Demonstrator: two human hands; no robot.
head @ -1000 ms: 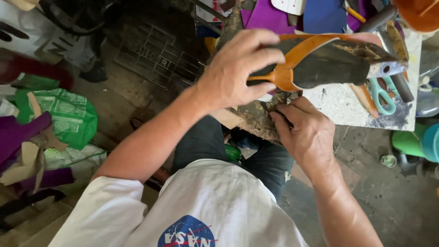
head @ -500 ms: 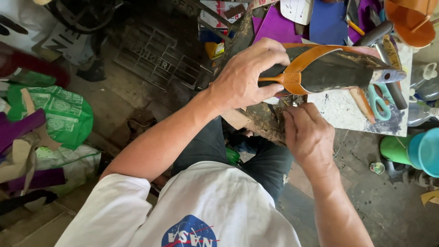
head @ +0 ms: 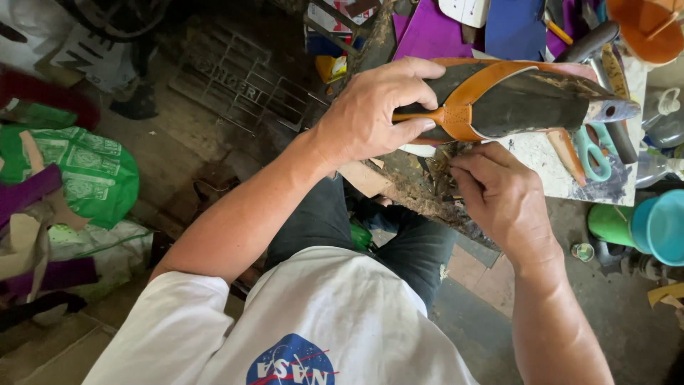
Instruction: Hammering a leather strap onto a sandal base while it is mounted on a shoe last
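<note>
Gripping a flip-flop sandal [head: 527, 100] in my left hand [head: 370, 114], I wrap my fingers around its toe end where the smooth tan-orange leather strap [head: 474, 93] forks over a dark, scuffed sole. It lies lengthwise across a worn workbench [head: 541, 167], its pale top stained and scratched, its near edge crusted with dried glue. My right hand [head: 502, 196] sits just beneath the sandal at the bench edge, fingers curled and pinched together on something too small to make out. Teal-handled scissors [head: 591, 153] lie on the bench beside the sandal's heel. Purple and blue sheets [head: 434, 32] lean behind. A crumpled green bag [head: 78, 175] rests on the dusty floor to my left, and a turquoise plastic tub [head: 659, 224] stands at my right.
</note>
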